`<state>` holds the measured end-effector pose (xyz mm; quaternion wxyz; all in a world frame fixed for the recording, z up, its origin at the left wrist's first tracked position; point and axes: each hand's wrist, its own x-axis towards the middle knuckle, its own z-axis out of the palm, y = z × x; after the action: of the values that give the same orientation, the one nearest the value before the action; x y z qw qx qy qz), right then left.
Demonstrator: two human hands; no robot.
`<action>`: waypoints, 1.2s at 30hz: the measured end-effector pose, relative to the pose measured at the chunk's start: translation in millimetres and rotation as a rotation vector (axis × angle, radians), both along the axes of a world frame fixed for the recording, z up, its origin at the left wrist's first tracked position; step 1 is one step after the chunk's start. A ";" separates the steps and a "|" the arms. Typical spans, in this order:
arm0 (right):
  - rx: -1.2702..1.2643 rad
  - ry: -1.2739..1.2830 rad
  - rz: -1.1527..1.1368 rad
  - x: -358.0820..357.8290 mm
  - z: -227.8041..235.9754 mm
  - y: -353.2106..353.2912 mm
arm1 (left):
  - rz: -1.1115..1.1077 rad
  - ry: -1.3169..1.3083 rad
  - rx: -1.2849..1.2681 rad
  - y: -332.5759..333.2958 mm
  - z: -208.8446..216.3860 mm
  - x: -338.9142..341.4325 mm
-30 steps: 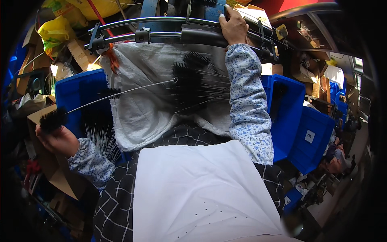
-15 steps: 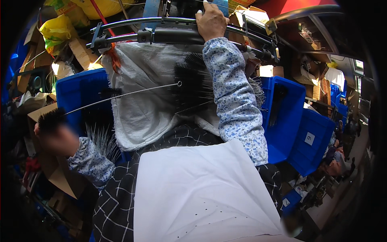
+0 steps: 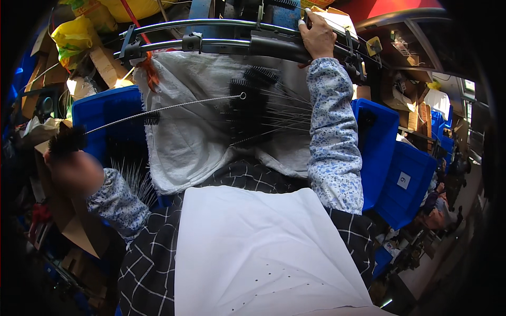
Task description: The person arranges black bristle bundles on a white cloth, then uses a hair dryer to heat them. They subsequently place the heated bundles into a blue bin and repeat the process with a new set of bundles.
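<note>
At the left my left hand (image 3: 79, 171), blurred, is closed on the bristle end of a black wire brush (image 3: 166, 109). The brush's twisted wire stem reaches right over my lap and ends in a small loop. My right hand (image 3: 318, 38) is at the far side, closed around the right end of a black sliding sleeve (image 3: 279, 46) on the metal rails (image 3: 221, 43). Its palm side is hidden. Several black brushes (image 3: 250, 105) with wire stems lie on the white woven cloth (image 3: 184, 84) over my lap.
A blue bin (image 3: 100, 113) stands at the left, with loose wires (image 3: 132, 181) beside it. Two more blue bins (image 3: 377, 142) are at the right. Cardboard boxes (image 3: 84, 221) and yellow bags (image 3: 76, 39) crowd the left. A dark bristle strip (image 3: 284, 3) shows beyond the rails.
My right hand and the black sleeve have slid right along the rails. My left hand, still holding the brush, has barely moved; the stem's loop has shifted slightly right and up.
</note>
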<state>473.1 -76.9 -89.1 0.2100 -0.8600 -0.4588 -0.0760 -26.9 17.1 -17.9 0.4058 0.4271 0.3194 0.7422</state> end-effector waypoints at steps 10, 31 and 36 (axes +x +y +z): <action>-0.232 0.024 0.126 66.4 31.6 -16.1 | -0.339 -0.121 -0.097 5.8 -6.7 82.6; 0.090 -0.287 0.103 -30.4 16.1 3.3 | -0.233 0.782 -0.541 -15.4 -84.8 62.3; 0.017 -0.311 0.075 -21.5 7.9 12.8 | -0.303 0.978 -0.707 -19.6 -138.3 26.0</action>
<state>451.5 -64.1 -81.2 0.1462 -0.8184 -0.5169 -0.2042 -0.8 -2.4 -156.2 0.4304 0.5981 0.6304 0.2443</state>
